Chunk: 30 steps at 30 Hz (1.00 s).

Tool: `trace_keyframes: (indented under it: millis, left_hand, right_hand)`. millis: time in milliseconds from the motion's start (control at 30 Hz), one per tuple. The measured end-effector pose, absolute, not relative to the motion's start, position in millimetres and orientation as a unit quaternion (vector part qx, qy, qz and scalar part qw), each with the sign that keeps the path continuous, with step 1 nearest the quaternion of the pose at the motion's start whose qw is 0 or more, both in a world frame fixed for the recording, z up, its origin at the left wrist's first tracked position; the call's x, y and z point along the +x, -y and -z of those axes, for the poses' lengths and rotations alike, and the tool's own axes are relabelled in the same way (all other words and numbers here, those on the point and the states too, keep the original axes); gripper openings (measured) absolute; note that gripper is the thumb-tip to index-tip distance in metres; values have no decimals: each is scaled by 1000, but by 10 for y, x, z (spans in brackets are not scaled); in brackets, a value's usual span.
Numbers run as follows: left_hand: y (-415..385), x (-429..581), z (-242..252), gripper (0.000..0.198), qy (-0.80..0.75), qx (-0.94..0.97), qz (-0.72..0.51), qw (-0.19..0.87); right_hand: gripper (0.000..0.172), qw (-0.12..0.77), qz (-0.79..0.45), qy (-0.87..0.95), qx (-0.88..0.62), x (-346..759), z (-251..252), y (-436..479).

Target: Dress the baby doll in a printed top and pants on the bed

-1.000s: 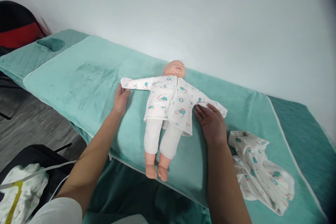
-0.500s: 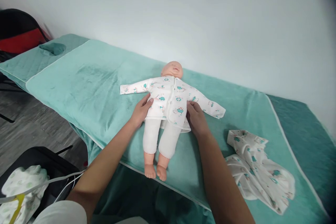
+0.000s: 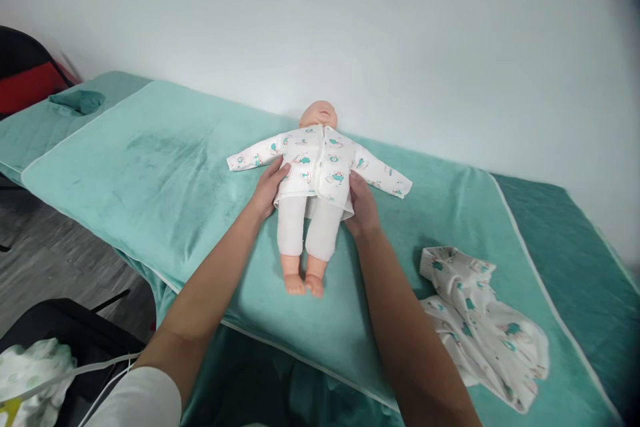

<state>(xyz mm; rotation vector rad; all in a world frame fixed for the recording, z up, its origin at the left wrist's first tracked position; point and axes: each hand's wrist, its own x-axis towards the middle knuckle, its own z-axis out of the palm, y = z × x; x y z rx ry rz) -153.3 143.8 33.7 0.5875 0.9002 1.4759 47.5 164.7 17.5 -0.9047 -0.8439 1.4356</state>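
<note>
A baby doll (image 3: 317, 240) lies face up on the green bed, its head towards the wall. It wears a white jacket (image 3: 303, 170) with a small teal and red print, closed down the front, sleeves stretched out to both sides. White cloth covers its legs down to the shins; the feet are bare. My left hand (image 3: 270, 185) grips the doll's torso from the left side, thumb on top of the jacket. On the opposite side my right hand (image 3: 362, 203) grips the waist, its fingertips partly hidden against the jacket.
Crumpled printed baby clothes (image 3: 490, 327) lie to the right on the green bed cover (image 3: 165, 140). At lower left, a black chair (image 3: 75, 323) holds a white patterned cloth (image 3: 37, 370), with a cable crossing nearby. A pale wall (image 3: 320, 27) runs behind the bed. Another chair (image 3: 27, 77) stands far left.
Both hands have shifted the doll away from the bed's front edge, towards the wall. Its legs lie closer together and its feet are farther from the edge. My view has shifted slightly.
</note>
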Motion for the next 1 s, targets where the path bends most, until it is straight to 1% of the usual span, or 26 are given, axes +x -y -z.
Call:
trace_keyframes:
  millis: [67,167,300,433,467,567,633,733,767,833,933,1000]
  left_hand:
    - [-1434,-1542,-326,59,-399,249,-642,606]
    - [-1379,-1555,-326,57,-401,250,-645,600]
    - [-1297,-1561,-333,56,-406,255,-639,602]
    - [-1196,-1584,-261,57,-424,298,-630,579]
    - [-1160,-1596,-230,57,-426,315,-628,570]
    - [-1014,-1642,-144,55,-437,360,-625,538]
    - [-891,-1678,-110,52,-456,374,-621,517]
    - [-696,-1729,-93,47,-472,388,-613,501]
    - [-636,-1742,-90,46,-471,392,-611,501]
    - [-533,-1763,-80,45,-469,398,-611,498]
    - [-440,-1782,-52,41,-462,410,-617,487]
    - [-416,-1789,-33,36,-463,412,-625,474]
  right_hand:
    - [32,569,-650,329,-381,561,-190,-1675]
    - [32,598,-659,247,-384,792,-185,-1765]
    - [23,681,-598,175,-385,1149,-150,-1851]
    - [16,699,-520,192,-453,1199,-98,-1766]
    - [18,699,-504,204,-465,1149,-81,-1709]
    - [37,688,-461,263,-495,948,-36,-1419]
    - [43,644,-389,376,-541,864,-24,-1118]
    - [37,517,-153,568,-622,936,-45,-567]
    - [34,476,-75,594,-644,1021,-63,-386]
    - [33,410,31,599,-687,1265,-111,-82]
    - [42,343,92,594,-722,1733,-214,130]
    - [49,266,82,582,-764,2027,-297,92]
